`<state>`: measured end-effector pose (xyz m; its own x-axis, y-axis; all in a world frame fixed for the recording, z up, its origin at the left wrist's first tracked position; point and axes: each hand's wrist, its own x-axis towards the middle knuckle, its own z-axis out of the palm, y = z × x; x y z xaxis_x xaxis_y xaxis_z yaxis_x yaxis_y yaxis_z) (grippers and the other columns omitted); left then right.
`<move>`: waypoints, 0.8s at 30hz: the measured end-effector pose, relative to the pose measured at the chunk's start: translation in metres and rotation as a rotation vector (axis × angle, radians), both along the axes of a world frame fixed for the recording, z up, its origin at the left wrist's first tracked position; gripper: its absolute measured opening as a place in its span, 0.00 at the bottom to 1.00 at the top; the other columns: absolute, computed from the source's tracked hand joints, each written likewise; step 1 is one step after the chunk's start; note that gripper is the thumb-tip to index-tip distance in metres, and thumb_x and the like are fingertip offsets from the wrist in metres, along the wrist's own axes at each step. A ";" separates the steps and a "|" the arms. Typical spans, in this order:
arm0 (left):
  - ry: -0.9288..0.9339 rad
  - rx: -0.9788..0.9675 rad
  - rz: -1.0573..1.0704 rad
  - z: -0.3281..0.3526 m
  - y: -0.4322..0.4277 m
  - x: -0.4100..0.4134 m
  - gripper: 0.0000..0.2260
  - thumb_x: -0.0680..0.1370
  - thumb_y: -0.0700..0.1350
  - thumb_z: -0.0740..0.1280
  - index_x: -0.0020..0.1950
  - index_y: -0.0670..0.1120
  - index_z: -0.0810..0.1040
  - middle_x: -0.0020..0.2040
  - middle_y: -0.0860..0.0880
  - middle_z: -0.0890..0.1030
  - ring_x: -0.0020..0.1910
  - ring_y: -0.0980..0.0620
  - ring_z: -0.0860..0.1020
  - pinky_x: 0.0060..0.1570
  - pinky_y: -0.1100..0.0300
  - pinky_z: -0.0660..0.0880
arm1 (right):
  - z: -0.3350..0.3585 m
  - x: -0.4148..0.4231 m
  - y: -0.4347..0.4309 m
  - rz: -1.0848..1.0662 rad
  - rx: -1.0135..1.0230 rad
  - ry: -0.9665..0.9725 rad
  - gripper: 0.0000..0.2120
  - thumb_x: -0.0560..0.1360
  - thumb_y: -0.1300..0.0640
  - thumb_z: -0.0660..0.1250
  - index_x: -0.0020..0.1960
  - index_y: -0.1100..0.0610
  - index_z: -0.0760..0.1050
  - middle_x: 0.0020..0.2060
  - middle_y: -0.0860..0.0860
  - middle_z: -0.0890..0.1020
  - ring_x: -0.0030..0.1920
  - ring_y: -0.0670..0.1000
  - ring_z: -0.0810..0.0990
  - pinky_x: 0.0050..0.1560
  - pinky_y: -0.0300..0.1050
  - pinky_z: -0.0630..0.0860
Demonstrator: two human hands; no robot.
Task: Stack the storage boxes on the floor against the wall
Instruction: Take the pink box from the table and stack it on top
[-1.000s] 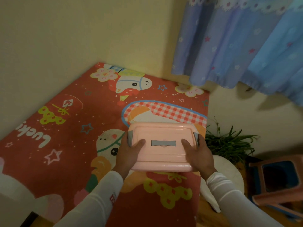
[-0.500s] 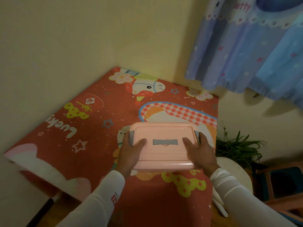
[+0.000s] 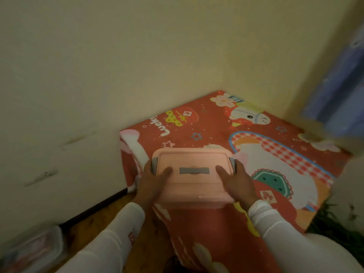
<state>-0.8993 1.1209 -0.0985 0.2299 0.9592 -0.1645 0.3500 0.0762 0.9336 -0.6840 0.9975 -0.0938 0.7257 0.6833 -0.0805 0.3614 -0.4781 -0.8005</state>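
Observation:
I hold a pink storage box (image 3: 192, 186) with grey side clips and a grey lid handle in the air, level, over the near left corner of a red cartoon bedspread (image 3: 212, 127). My left hand (image 3: 152, 181) grips its left end and my right hand (image 3: 237, 182) grips its right end, thumbs on the lid. A second, clear box with a pale lid (image 3: 32, 253) sits on the wooden floor (image 3: 94, 221) at the lower left, against the cream wall (image 3: 78, 95); it is blurred.
The bed fills the corner between two cream walls. A blue curtain (image 3: 342, 91) hangs at the right edge. Green plant leaves (image 3: 334, 219) and something round and white (image 3: 338, 255) lie at the lower right. A dark baseboard (image 3: 94, 207) runs along the left wall.
My view has swung left and down, so the floor, the baseboard and the clear box by the wall have come into sight. The pink box stays in both hands, now over the bed's left corner.

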 end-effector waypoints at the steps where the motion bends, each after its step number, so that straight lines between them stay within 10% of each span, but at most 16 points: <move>1: 0.004 0.003 0.018 0.002 -0.003 -0.011 0.36 0.72 0.58 0.72 0.75 0.49 0.62 0.70 0.47 0.71 0.65 0.44 0.72 0.63 0.44 0.71 | 0.000 -0.007 0.003 0.021 -0.011 -0.002 0.36 0.71 0.36 0.66 0.72 0.55 0.64 0.64 0.56 0.77 0.61 0.60 0.76 0.60 0.54 0.71; 10: 0.039 0.052 0.305 0.021 -0.021 -0.157 0.27 0.73 0.53 0.71 0.69 0.46 0.67 0.56 0.51 0.73 0.50 0.52 0.72 0.38 0.63 0.68 | 0.013 -0.129 0.050 0.338 -0.007 0.047 0.35 0.71 0.37 0.67 0.71 0.53 0.63 0.65 0.54 0.75 0.57 0.57 0.76 0.49 0.47 0.69; 24: -0.019 -0.020 0.574 0.017 -0.002 -0.417 0.26 0.74 0.53 0.71 0.69 0.48 0.68 0.53 0.51 0.75 0.47 0.53 0.75 0.40 0.59 0.72 | 0.017 -0.387 0.129 0.576 -0.046 0.048 0.35 0.73 0.39 0.66 0.73 0.54 0.61 0.67 0.56 0.73 0.64 0.60 0.73 0.61 0.52 0.68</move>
<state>-1.3163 1.1185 -0.0815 -0.3235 0.9280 -0.1849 0.2307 0.2669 0.9357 -1.0712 1.1260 -0.0769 0.2328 0.9620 -0.1429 0.5373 -0.2497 -0.8056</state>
